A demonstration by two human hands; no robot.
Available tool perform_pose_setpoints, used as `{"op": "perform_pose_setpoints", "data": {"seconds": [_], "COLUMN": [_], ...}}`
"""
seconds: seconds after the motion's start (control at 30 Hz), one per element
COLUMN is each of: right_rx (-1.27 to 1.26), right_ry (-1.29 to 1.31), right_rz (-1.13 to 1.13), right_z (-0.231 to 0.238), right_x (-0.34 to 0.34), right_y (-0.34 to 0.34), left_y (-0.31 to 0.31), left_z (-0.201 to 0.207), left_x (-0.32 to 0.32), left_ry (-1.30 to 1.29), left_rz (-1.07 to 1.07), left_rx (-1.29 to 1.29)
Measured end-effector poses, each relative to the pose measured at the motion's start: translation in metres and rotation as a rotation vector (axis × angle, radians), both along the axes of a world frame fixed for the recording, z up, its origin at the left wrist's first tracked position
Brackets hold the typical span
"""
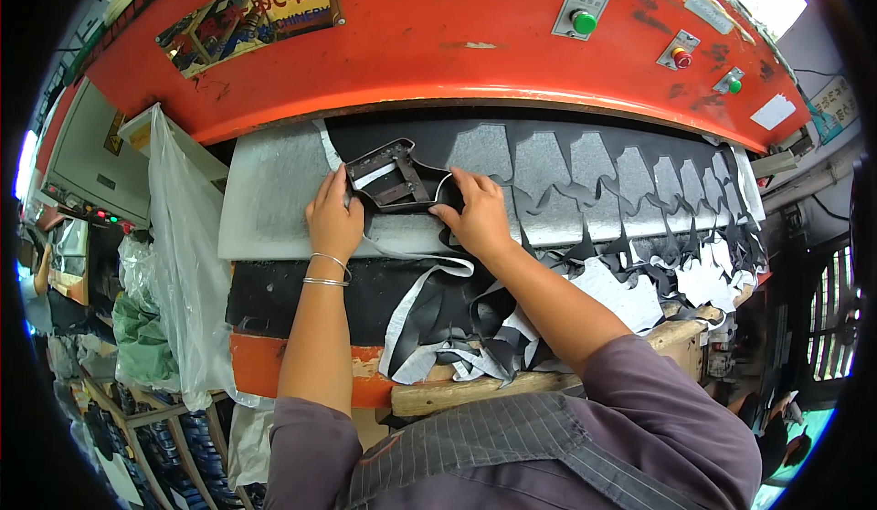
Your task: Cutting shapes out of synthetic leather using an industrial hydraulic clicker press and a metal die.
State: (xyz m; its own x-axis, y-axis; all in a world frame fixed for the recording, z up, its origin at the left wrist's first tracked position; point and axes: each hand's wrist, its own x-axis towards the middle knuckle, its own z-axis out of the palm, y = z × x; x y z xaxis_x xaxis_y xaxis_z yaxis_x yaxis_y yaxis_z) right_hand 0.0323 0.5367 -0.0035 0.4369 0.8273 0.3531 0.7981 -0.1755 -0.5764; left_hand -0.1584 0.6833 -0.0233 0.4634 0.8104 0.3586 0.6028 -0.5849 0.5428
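Observation:
A metal cutting die (408, 179) with a shaped outline and inner cross bars sits on the left part of a black sheet (416, 133). My left hand (332, 215) grips the die's left side, its fingers along the outer wall. On the opposite side my right hand (480, 210) holds the right end, with thumb and fingers apart around the edge. Beneath the sheet lies a pale cutting board (265, 195). To the right of the die, a row of shaped gaps runs through the sheet, with thin black strips left between them.
Just beyond the board rises a red press (411, 53) with a green button (583, 22) and a red button (681, 58). Black and white offcuts (621, 293) hang over the near edge above a wooden rail (484, 393). Clear plastic sheeting (187, 263) hangs at left.

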Motion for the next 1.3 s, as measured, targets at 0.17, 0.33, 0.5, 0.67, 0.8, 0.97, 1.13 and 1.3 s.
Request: {"op": "perform_pose_setpoints", "data": {"seconds": [0.17, 0.33, 0.5, 0.67, 0.8, 0.97, 1.13, 1.3], "right_rx": [0.002, 0.021, 0.037, -0.022, 0.345, 0.936, 0.834, 0.814], "right_ry": [-0.019, -0.067, -0.102, -0.071, 0.019, 0.286, 0.074, 0.335], "right_rz": [0.015, 0.024, 0.021, 0.087, 0.029, -0.428, -1.21, -0.869], "right_z": [-0.003, -0.004, 0.0, 0.027, 0.091, 0.127, 0.16, 0.161], "right_x": [0.0, -0.001, 0.007, 0.015, 0.09, 0.26, 0.463, 0.419], "right_y": [0.001, 0.003, -0.001, -0.011, -0.07, -0.154, -0.285, -0.265], "left_y": [0.007, 0.013, 0.007, 0.005, -0.04, -0.125, -0.218, -0.201], "left_z": [-0.005, -0.007, 0.0, 0.004, 0.044, 0.096, 0.183, 0.197], "left_x": [-0.003, -0.003, 0.006, -0.007, 0.02, 0.116, 0.222, 0.228], "left_ry": [-0.056, -0.1, -0.052, -0.23, -0.304, -0.333, -0.443, -0.12], "left_rz": [-0.035, -0.042, -0.034, -0.091, 0.125, -0.36, -0.868, -0.564], "left_rx": [-0.054, -0.064, 0.007, -0.17, 0.038, -0.286, -0.107, 0.164]}}
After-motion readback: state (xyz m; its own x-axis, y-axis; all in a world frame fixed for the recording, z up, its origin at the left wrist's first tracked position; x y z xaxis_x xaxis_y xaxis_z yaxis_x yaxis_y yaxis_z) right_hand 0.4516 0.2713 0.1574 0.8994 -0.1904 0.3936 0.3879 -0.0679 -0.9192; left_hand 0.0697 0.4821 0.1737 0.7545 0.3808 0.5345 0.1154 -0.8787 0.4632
